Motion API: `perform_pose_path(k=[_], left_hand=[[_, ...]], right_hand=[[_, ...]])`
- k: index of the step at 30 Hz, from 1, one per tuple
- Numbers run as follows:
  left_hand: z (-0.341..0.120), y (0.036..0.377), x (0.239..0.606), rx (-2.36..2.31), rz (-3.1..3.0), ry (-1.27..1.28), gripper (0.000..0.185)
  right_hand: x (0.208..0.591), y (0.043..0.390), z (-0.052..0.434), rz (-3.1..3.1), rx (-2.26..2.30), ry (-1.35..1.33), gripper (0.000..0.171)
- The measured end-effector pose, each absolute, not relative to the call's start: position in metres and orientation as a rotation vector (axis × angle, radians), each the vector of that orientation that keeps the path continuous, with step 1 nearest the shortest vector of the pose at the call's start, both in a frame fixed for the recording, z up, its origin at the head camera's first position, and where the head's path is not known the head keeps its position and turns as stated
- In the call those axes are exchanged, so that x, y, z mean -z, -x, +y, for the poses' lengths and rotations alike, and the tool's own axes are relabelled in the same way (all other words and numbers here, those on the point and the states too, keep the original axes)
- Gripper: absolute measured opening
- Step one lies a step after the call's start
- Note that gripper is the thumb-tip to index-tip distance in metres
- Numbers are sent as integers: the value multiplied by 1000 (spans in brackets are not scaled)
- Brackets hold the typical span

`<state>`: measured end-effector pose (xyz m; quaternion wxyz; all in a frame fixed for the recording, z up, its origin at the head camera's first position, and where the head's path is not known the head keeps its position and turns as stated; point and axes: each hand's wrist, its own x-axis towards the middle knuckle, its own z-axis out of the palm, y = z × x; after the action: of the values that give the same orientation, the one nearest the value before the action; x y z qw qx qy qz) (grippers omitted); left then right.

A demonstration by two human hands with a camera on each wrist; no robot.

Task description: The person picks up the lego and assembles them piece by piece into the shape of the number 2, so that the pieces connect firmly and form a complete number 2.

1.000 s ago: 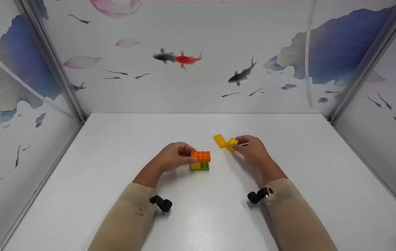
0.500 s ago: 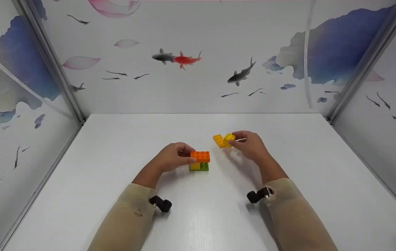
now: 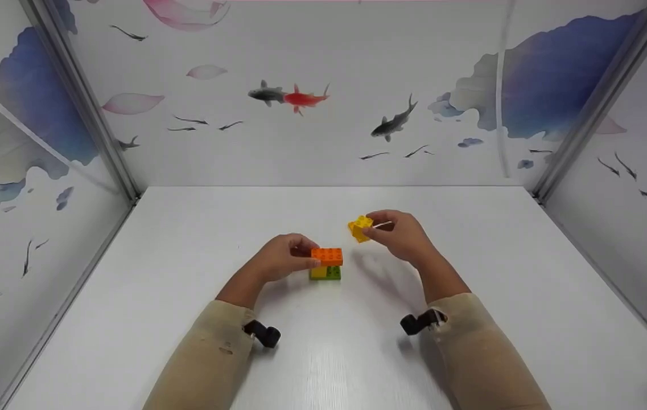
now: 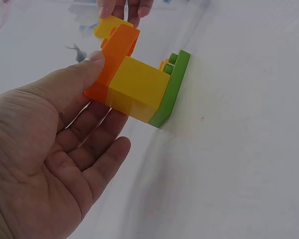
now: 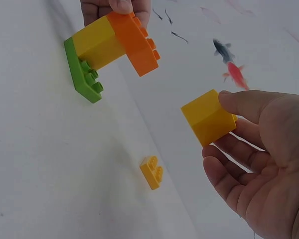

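White tabletop point(image 3: 323, 353): left hand point(image 4: 55, 144) grips joined orange-yellow-green plastic brick stack point(image 5: 99, 45). Right hand point(image 5: 266, 149) pinches square yellow plastic block point(image 5: 208, 119), unattached; flat amber plastic brick point(image 5: 150, 174) also loose.

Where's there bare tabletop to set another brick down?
Bare tabletop: left of the left sleeve to the left wall; right of the right sleeve to the right wall; between the sleeves. Crowded: the middle, where the left hand holds the orange-topped stack and the right hand a yellow block near the flat yellow brick.
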<state>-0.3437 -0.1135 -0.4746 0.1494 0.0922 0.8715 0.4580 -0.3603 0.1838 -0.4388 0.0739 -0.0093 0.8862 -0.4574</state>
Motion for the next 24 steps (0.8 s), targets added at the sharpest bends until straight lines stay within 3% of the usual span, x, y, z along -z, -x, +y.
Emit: perform_pose_path(k=[12,24], left_hand=[[-114,344,475,-1309,2516,-298,28],[-114,343,474,-1300,2515,-291,28]], right_hand=[[427,343,169,2631,1363,299,40],[429,335,156,2606,1312,394,37]])
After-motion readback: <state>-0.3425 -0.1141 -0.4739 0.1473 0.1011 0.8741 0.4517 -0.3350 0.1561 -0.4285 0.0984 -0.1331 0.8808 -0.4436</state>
